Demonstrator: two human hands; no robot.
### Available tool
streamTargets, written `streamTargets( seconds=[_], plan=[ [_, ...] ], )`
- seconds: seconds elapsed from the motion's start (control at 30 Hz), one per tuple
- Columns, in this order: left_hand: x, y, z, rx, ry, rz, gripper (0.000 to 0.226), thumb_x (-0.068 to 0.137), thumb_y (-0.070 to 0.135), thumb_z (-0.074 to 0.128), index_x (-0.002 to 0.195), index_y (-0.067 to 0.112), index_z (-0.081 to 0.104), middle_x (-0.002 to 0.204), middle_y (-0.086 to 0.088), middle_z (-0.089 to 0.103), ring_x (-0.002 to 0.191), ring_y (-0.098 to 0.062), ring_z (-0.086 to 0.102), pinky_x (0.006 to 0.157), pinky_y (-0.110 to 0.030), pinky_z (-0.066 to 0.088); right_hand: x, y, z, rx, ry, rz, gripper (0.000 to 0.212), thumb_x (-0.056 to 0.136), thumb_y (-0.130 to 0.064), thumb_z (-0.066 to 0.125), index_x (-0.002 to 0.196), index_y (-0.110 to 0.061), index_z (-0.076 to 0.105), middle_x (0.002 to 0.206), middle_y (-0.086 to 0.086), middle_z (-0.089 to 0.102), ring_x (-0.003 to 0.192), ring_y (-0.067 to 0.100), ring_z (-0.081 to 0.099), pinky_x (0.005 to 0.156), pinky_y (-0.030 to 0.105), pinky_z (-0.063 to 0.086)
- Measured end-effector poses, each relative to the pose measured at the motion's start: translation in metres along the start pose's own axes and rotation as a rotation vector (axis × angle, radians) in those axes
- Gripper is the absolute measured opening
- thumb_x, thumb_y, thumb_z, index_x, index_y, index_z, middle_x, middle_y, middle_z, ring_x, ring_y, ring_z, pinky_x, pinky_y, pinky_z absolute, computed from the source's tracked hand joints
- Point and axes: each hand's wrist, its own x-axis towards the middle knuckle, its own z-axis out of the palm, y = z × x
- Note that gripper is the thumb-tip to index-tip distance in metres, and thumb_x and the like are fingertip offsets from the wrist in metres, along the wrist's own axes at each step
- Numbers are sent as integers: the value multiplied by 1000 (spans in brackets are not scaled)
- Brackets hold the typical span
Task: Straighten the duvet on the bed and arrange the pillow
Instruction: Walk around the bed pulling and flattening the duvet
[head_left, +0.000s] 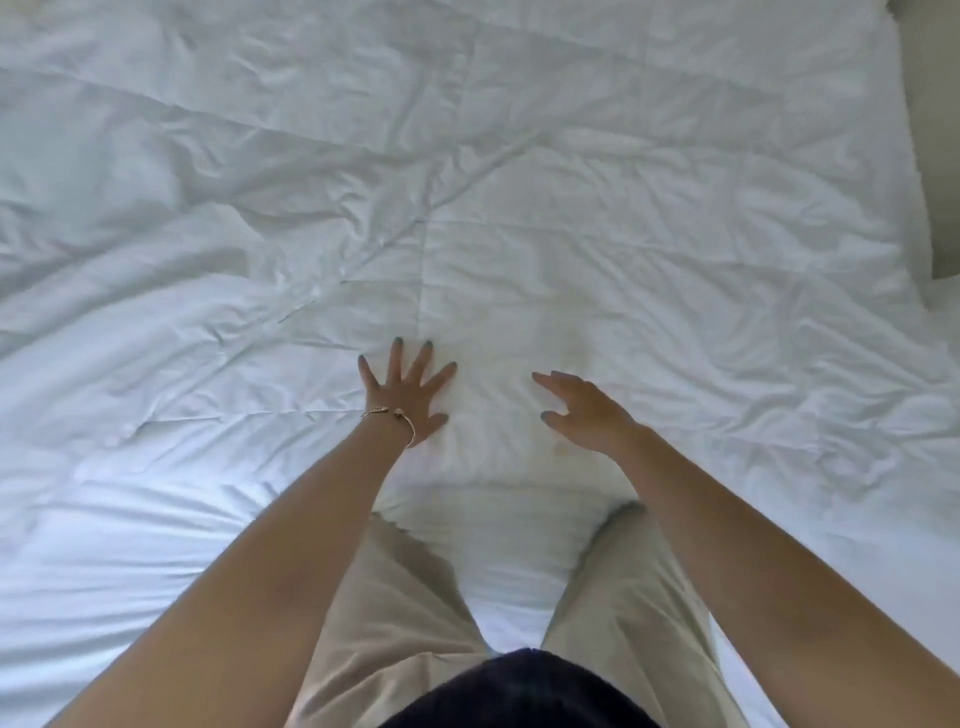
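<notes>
A white, creased duvet (519, 208) covers the whole bed and fills nearly all of the head view. My left hand (410, 392) lies flat on it near the middle, palm down, fingers spread wide, a thin bracelet at the wrist. My right hand (584, 410) is just to the right, fingers apart and slightly curled, hovering at or barely touching the fabric. Neither hand holds anything. I kneel on the duvet, my beige trouser legs (405, 597) pressing into it. No pillow can be made out.
The duvet's right edge (904, 171) runs down the right side, with a beige floor strip (935, 156) beyond it. Deeper wrinkles lie at the left and far right. A seam line crosses the duvet just ahead of my hands.
</notes>
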Motion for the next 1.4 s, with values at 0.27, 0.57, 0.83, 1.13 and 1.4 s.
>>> streamTargets(
  seconds=[0.27,0.57,0.83,1.13,1.4],
  plan=[
    [-2,-145,8,-145,173,-47,80,85,76,30,144,51,-19,157,2,-28,143,-39,-21,109,-69,0,73,-159,21,-94,86,12,74,95,-37,51,153,-40,6,162,-9,-2,148,22,7,113,46,28],
    [12,-148,-9,-325,296,-66,59,96,53,38,146,29,18,160,-7,-14,146,-33,-8,115,-58,11,111,-196,9,97,221,52,93,93,-30,55,149,-39,-18,156,-1,24,138,27,30,97,43,43],
    [33,-115,-5,-573,515,-528,77,96,51,39,137,51,-26,158,-19,-16,144,-43,-12,106,-73,13,150,-187,-29,-111,442,-181,90,95,-36,52,143,-52,-22,143,0,41,111,25,49,82,38,49],
    [89,-228,-42,-486,926,-775,83,79,45,71,145,46,20,140,-19,35,125,-51,31,99,-72,19,248,-220,-100,222,548,-136,85,90,-41,58,145,-56,-6,114,7,53,99,29,58,74,36,47],
    [109,-266,-99,-543,1102,-876,27,61,3,45,83,12,57,108,-27,43,99,-49,38,94,-54,20,277,-209,-142,204,660,-119,40,95,-41,51,129,-23,39,115,16,49,99,34,52,73,36,40]
  ],
)
